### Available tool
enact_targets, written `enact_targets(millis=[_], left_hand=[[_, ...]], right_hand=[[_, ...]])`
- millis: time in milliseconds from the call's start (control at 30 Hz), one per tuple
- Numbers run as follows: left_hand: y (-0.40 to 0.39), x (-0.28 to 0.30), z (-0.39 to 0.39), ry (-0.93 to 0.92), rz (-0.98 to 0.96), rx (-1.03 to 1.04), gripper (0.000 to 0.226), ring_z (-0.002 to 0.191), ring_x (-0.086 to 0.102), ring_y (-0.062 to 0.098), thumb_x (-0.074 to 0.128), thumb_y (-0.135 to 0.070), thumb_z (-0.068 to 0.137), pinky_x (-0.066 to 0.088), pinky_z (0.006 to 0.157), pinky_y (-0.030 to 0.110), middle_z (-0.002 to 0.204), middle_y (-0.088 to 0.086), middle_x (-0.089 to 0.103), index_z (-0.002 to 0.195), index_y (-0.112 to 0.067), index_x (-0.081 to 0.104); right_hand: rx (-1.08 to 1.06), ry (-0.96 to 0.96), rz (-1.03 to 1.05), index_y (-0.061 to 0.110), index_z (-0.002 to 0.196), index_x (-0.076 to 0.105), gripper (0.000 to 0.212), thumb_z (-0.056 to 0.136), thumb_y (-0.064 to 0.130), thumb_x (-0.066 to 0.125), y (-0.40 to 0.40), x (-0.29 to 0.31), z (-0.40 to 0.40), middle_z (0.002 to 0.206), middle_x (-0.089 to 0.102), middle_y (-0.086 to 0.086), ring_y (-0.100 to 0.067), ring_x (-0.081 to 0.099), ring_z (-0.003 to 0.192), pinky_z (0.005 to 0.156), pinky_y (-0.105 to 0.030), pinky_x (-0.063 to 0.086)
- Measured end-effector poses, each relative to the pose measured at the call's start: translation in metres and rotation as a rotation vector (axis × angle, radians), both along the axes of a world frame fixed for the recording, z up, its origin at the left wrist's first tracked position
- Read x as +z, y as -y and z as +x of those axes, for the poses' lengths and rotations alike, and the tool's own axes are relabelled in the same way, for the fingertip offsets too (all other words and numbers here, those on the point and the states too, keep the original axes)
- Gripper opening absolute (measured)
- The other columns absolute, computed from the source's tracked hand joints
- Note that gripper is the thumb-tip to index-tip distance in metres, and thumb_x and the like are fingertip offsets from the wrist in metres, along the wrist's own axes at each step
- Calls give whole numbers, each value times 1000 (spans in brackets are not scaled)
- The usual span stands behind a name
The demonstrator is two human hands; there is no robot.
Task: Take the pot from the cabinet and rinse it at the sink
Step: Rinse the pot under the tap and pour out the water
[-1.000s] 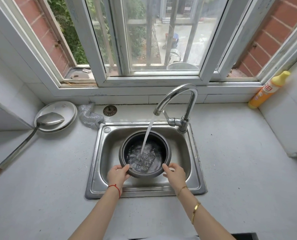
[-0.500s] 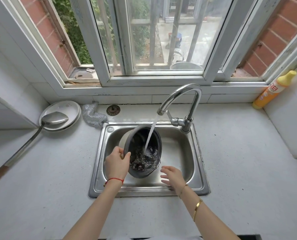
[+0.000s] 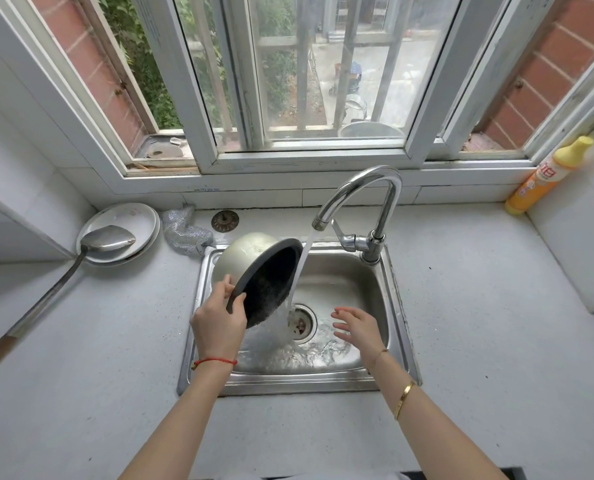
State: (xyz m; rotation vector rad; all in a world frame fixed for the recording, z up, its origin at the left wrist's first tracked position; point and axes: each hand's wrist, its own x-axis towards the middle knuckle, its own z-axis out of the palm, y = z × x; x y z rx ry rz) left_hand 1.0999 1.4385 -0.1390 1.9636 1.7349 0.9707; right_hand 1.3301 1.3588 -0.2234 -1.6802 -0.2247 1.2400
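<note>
The pot [image 3: 269, 277], dark inside and pale metal outside, is tipped on its side over the left half of the steel sink [image 3: 397, 327], mouth facing right. Water pours out of it toward the drain [image 3: 300, 323]. My left hand [image 3: 219, 318] grips the pot's near rim, thumb inside. My right hand [image 3: 357, 327] hovers over the right of the basin with fingers spread and holds nothing. The faucet [image 3: 361, 199] runs, its stream falling past the pot's rim.
Stacked white plates [image 3: 143, 220] with a long metal ladle [image 3: 105, 239] sit at the back left. A steel scrubber [image 3: 184, 230] and a drain plug [image 3: 224, 220] lie behind the sink. A yellow detergent bottle [image 3: 545, 176] stands at the far right. A window runs along the back.
The pot went from flat under the stream, held with both hands, to tipped right and emptying. My right hand let go and moved right; my left keeps the rim.
</note>
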Motion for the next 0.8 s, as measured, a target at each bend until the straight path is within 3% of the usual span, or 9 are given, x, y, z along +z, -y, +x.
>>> enact_targets(millis=[133,233,367,500,633,800], left_hand=[[-3,2,-6,-2,98,-37,18,73,75,22,79,-3,79,50,66,23,117,3,73,85,-8,63],[-4,2,-8,-22,182,-49,20,67,72,17,78,1,77,56,56,29,111,1,76,93,-5,68],[-5,1,-9,-26,215,-13,25,67,73,21,76,4,77,53,55,28,101,4,78,100,-4,71],[-4,1,-10,-19,213,13,20,64,70,19,75,1,80,55,52,33,107,3,77,98,-4,70],[-1,2,-9,-30,211,10,16,64,72,22,76,3,78,49,55,23,116,5,73,90,-5,68],[1,3,-4,-30,227,19,14,67,73,22,77,4,77,43,59,17,117,3,73,86,-4,68]], right_hand=[[-18,-30,16,6,103,66,13,95,10,56,-8,5,1,105,69,-14,-24,63,90,71,-29,55],[-25,-38,26,8,98,66,13,96,9,54,-14,6,3,108,69,-16,-25,64,91,72,-30,55],[-60,-88,46,-1,115,63,23,98,7,50,-31,13,10,114,66,-18,-26,63,98,77,-31,56],[-108,-250,157,-3,133,49,36,101,12,44,-57,32,17,130,58,-19,-31,57,115,92,-37,52],[-248,-540,269,-4,144,34,44,104,13,34,-89,53,27,145,45,-21,-36,43,135,108,-40,41],[-377,-763,281,-4,145,32,48,104,19,36,-121,65,34,149,41,-20,-35,40,137,109,-42,38]])
